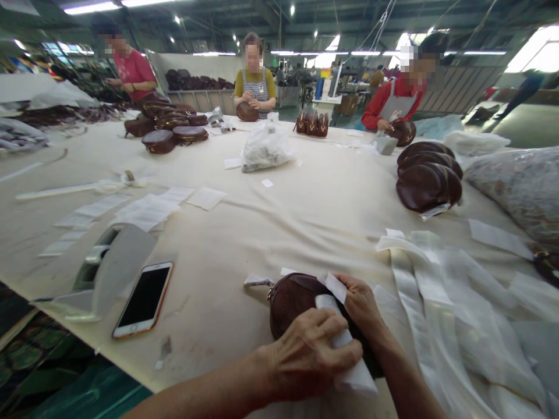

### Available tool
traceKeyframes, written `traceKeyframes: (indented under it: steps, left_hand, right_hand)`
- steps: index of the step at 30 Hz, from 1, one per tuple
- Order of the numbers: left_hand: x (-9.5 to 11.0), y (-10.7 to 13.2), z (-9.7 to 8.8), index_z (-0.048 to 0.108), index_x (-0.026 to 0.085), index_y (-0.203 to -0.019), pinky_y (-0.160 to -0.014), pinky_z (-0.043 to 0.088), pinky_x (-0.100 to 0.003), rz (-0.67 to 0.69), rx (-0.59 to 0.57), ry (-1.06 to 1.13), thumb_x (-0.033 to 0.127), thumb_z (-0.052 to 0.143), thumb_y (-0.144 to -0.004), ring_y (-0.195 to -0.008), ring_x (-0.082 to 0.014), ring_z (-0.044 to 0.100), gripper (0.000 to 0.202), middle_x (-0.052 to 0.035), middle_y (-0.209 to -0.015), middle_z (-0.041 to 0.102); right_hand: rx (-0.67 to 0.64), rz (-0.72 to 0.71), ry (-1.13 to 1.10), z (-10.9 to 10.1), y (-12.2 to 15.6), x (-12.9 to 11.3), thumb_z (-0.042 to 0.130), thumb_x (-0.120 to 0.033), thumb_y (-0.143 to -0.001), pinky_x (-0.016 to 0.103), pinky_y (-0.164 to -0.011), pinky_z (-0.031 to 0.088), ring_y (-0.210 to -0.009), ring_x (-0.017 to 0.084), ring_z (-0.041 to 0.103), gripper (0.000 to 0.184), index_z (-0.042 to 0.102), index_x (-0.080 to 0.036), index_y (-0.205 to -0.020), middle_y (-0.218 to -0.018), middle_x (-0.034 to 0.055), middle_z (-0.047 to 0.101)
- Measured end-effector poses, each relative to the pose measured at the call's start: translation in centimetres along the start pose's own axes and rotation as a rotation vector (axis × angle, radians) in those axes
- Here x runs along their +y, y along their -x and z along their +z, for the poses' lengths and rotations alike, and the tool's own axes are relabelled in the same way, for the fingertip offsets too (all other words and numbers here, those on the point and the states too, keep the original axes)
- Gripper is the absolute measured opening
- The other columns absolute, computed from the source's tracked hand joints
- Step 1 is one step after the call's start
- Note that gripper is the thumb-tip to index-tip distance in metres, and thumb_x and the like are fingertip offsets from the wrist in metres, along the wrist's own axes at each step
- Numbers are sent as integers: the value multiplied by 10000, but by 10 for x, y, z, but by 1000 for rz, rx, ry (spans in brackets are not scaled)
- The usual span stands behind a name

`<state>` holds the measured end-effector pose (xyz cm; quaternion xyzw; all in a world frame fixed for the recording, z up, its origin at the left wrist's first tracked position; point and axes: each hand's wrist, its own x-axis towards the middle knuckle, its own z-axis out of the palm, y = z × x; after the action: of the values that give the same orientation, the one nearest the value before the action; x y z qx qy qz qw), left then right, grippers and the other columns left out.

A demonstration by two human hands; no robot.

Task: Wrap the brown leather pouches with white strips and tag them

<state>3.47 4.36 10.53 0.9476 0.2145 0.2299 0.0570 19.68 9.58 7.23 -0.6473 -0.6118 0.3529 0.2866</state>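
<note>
A dark brown leather handbag [292, 299] lies on the table close in front of me. My left hand [312, 349] is closed round a strip of white foam wrap [360, 372] that runs across the bag. On the bag's far right side, my right hand [360, 299] pinches a small white paper [336, 287] between thumb and fingers. The hands and the wrap hide the right part of the bag. A wrapped zipper pull [257, 281] sticks out at the bag's left end.
A phone [144, 299] and a grey tape dispenser [111, 262] lie left. White wrap strips [437, 297] spread to the right, below stacked brown bags [425, 180]. A plastic bag [266, 148] stands mid-table. Several people work across the table, beside more brown bags [159, 141].
</note>
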Motion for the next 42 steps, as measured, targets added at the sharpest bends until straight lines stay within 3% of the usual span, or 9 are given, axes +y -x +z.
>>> traceKeyframes:
  steps: [5, 10, 15, 17, 20, 24, 31, 35, 42]
  left_hand:
    - [-14, 22, -6, 478, 169, -1136, -752, 473, -296, 52, -21, 33, 187, 433, -899, -876, -181, 557, 242, -74, -954, 564]
    - [-12, 34, -1, 457, 155, -1180, -823, 452, -328, 73, -35, 22, 179, 392, -913, -1004, -208, 540, 276, -110, -1036, 577]
    - [-14, 38, 0, 436, 185, -1235, -836, 431, -346, 60, -142, 91, 442, 506, -860, -1032, -235, 522, 460, -110, -1081, 559]
    - [-16, 40, 3, 443, 202, -1226, -824, 417, -334, 59, -109, 79, 384, 503, -872, -1022, -216, 525, 403, -89, -1083, 564]
    - [-16, 41, 10, 485, 208, -1165, -793, 391, -312, 45, 42, 43, 203, 433, -903, -990, -183, 538, 267, -60, -1057, 588]
    - [-15, 40, 15, 524, 207, -1106, -774, 380, -302, 32, 131, 59, 198, 386, -931, -957, -170, 549, 222, -50, -1029, 609]
    - [-14, 38, 11, 537, 217, -1067, -733, 365, -299, -6, 97, 74, 212, 418, -926, -885, -162, 547, 185, -22, -930, 621]
    - [-13, 38, 13, 551, 222, -1032, -749, 366, -291, -25, 105, 96, 213, 418, -934, -906, -163, 549, 166, -14, -914, 625]
    - [-14, 41, 18, 569, 227, -1029, -774, 399, -287, -24, 106, 95, 211, 479, -901, -913, -155, 552, 158, -16, -972, 625]
  right_hand:
    - [-12, -8, -34, 2, -2, 3, 478, -410, -737, 263, -667, 465, -744, 210, 618, 327, 728, -225, -838, -752, 21, 700]
    - [4, -3, -37, 3, -1, 6, 489, -405, -735, 266, -676, 462, -737, 209, 614, 313, 729, -237, -846, -755, 14, 696]
    - [-6, -23, -39, 3, 4, 2, 481, -408, -756, 266, -682, 468, -760, 210, 624, 316, 726, -243, -868, -782, 14, 707]
    - [-11, -42, -40, 2, 7, 0, 469, -407, -765, 278, -703, 474, -773, 216, 629, 332, 724, -233, -885, -799, 18, 712]
    - [-32, -82, -29, -1, 14, -2, 476, -353, -744, 307, -735, 479, -787, 230, 633, 327, 722, -212, -908, -836, 27, 717]
    - [-42, -193, 64, -5, 22, -2, 446, -263, -749, 324, -784, 486, -853, 231, 643, 335, 714, -208, -942, -951, 57, 713]
    - [34, -501, 448, -2, 30, 3, 365, -65, -753, 316, -790, 506, -896, 200, 648, 425, 678, -185, -1015, -1006, 86, 699]
    - [80, -685, 565, -2, 35, 5, 380, -38, -776, 299, -773, 515, -858, 187, 650, 393, 660, -168, -1019, -979, 85, 699]
    - [128, -767, 597, -2, 44, -2, 408, -61, -814, 320, -774, 513, -892, 200, 623, 349, 656, -175, -1032, -990, 90, 678]
